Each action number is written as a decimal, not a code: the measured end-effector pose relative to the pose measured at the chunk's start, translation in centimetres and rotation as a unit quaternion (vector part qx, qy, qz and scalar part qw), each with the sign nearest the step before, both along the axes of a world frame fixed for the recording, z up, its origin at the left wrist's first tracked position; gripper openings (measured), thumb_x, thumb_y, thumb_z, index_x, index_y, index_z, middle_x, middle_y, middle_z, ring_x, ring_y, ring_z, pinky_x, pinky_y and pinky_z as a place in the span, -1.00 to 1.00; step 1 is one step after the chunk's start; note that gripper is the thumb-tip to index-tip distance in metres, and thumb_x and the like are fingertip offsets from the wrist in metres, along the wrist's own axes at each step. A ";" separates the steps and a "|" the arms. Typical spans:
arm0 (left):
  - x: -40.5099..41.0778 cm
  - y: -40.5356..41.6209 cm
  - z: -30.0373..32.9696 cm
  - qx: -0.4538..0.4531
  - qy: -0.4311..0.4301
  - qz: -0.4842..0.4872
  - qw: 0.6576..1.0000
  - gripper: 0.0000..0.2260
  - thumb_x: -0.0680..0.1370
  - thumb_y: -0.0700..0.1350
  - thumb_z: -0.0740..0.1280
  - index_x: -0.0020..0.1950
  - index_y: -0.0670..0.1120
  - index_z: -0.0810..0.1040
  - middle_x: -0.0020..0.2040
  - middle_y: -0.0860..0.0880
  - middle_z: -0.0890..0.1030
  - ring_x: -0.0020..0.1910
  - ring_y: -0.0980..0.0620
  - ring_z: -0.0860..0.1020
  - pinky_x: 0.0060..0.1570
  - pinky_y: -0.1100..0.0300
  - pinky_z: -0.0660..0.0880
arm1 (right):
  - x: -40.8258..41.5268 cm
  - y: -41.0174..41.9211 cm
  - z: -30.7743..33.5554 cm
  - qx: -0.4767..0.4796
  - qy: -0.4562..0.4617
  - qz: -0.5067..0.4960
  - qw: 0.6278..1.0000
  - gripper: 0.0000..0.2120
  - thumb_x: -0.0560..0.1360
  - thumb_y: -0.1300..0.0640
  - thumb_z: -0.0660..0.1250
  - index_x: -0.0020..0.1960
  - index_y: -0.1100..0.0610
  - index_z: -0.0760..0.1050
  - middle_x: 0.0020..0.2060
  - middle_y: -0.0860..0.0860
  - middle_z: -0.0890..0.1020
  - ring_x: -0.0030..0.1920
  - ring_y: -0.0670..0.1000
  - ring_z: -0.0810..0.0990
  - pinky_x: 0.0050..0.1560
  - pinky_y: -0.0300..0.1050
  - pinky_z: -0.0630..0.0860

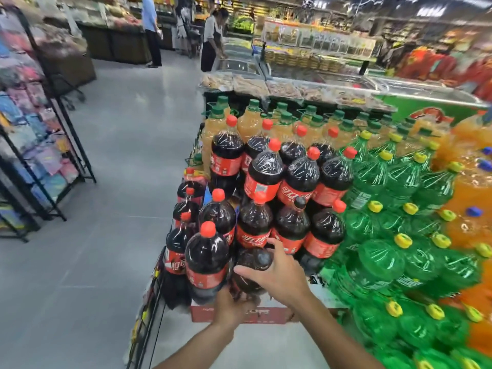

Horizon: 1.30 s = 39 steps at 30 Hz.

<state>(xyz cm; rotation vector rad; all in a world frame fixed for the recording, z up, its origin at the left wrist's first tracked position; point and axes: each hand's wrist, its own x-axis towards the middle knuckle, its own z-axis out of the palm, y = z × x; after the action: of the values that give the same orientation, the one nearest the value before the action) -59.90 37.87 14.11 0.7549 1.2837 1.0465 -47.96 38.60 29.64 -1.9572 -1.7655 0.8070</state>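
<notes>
A large cola bottle with a black cap (253, 267) stands at the front of a stacked cola display. My right hand (279, 275) grips its shoulder beside the cap, thumb and fingers curled round it. My left hand (230, 307) holds the same bottle low down, near its base. To its left stands a red-capped cola bottle (207, 262) with a red label. Both bottles sit on a red cardboard tray (266, 315).
More red-capped cola bottles (266, 169) rise in tiers behind. Green soda bottles with yellow caps (394, 235) fill the right, orange ones (468, 187) further right. A black wire rack of packets (40, 145) stands left across a grey aisle (119, 182). People (213, 38) stand far back.
</notes>
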 end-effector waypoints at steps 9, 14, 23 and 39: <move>-1.5 1.6 0.2 -0.026 0.024 -0.104 0.994 -0.44 0.23 -0.13 0.66 0.18 -0.16 0.60 0.04 -0.04 0.73 0.13 -0.08 0.65 0.22 -0.02 0.55 | -0.9 2.7 -2.3 -0.015 0.161 -0.136 0.977 -0.25 0.23 -0.51 0.48 0.18 -0.02 0.45 -0.03 -0.22 0.61 0.10 -0.02 0.62 0.04 -0.13 0.43; -3.6 -1.8 2.0 -0.043 0.098 -0.220 0.970 -0.80 0.25 -0.14 0.57 -0.19 -0.06 0.64 -0.33 0.15 0.66 -0.29 0.21 0.59 -0.28 0.27 0.47 | -0.4 3.2 -4.2 -0.024 0.239 -0.121 0.963 0.13 0.11 -0.54 0.54 0.48 0.03 0.30 0.28 -0.13 0.61 0.27 -0.06 0.58 0.37 -0.03 0.49; -12.0 -1.0 1.2 0.076 0.206 -0.049 0.974 -0.07 0.08 0.00 0.74 0.38 0.02 0.40 0.16 0.06 0.63 0.14 0.14 0.61 0.13 0.19 0.57 | -1.1 0.8 -9.0 0.002 0.313 -0.114 0.943 0.17 0.09 -0.19 0.75 0.53 -0.04 0.20 0.33 -0.11 0.57 0.30 -0.18 0.57 0.29 -0.29 0.50; -10.6 1.2 1.1 0.118 0.307 -0.057 0.943 -0.03 0.14 0.19 0.66 0.41 0.26 0.19 0.14 0.22 0.62 0.10 0.31 0.59 0.11 0.27 0.56 | 2.5 2.6 -9.9 -0.001 0.255 0.006 0.967 -0.07 0.23 0.02 0.75 0.46 -0.05 0.33 0.23 -0.18 0.66 0.21 -0.25 0.63 0.24 -0.32 0.53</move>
<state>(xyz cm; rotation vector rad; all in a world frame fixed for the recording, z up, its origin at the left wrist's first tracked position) -70.54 39.03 15.23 1.4006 1.6256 0.9081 -45.45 41.23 19.73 -1.5527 -1.4637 1.1883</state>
